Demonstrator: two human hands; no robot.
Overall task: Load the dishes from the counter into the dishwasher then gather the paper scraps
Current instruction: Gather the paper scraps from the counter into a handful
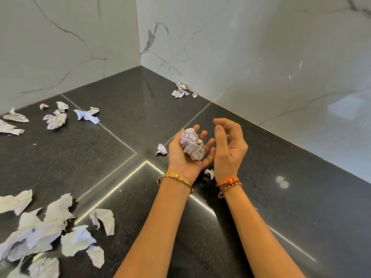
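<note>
A wad of crumpled paper (191, 143) sat in the palm of the left hand (187, 153). That hand faced up, with its fingers curled loosely around the wad like a cup. The right hand (229, 147) was just beside it, held up on its edge. Its fingers were bent a little and held nothing, and it did not touch the paper.

Both hands were over the dark tabletop (291, 197), near the corner where two white marble walls (261, 57) met. One small scrap (161, 149) lay just left of the left hand. Another scrap (209, 173) peeked out between the two wrists. A few scraps (181, 90) lay right against the back wall. More scraps (56, 118) were spread out far to the left, and a big heap of paper (50, 233) lay at the near left. The tabletop to the right of the hands was bare and dark, up to the wall.
</note>
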